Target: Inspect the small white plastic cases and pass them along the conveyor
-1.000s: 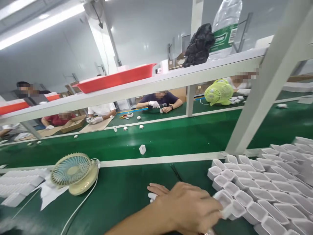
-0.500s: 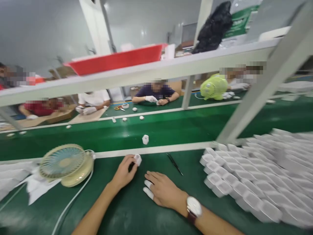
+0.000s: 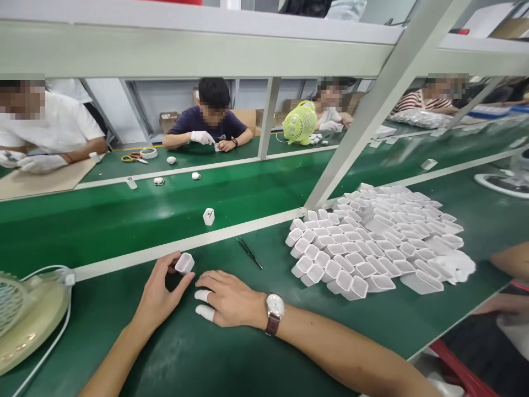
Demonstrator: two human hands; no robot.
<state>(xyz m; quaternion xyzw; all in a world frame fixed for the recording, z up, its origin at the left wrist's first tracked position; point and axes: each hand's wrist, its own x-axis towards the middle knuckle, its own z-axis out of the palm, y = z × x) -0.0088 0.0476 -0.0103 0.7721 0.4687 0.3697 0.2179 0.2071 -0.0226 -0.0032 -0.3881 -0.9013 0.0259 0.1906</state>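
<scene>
My left hand [image 3: 159, 289] grips a small white open-topped plastic housing [image 3: 184, 263] between thumb and fingers, just above the green work surface [image 3: 173, 358]. The housing's hollow mouth faces up. Beside it my right hand [image 3: 231, 298] lies palm down with fingers stretched out, holding nothing. Two of its digits wear white finger cots [image 3: 204, 313], and a wristwatch [image 3: 275, 306] is on that wrist. A pair of dark tweezers [image 3: 249, 253] rests beyond my right hand. On the green belt ahead stands another white housing [image 3: 209, 216] with a dark mark.
Many white housings [image 3: 351, 248] stand packed together to the right. A fan [image 3: 37, 325] with a white cable sits at the left. A slanted post [image 3: 372, 110] and a shelf beam [image 3: 185, 49] cross ahead. Co-workers sit across the belt; a person's arm [image 3: 512, 262] shows at right.
The view has swung right and downward, bringing more of the housing pile and a neighbour's arm into sight. My left hand keeps hold of the housing; my right hand stays flat beside it.
</scene>
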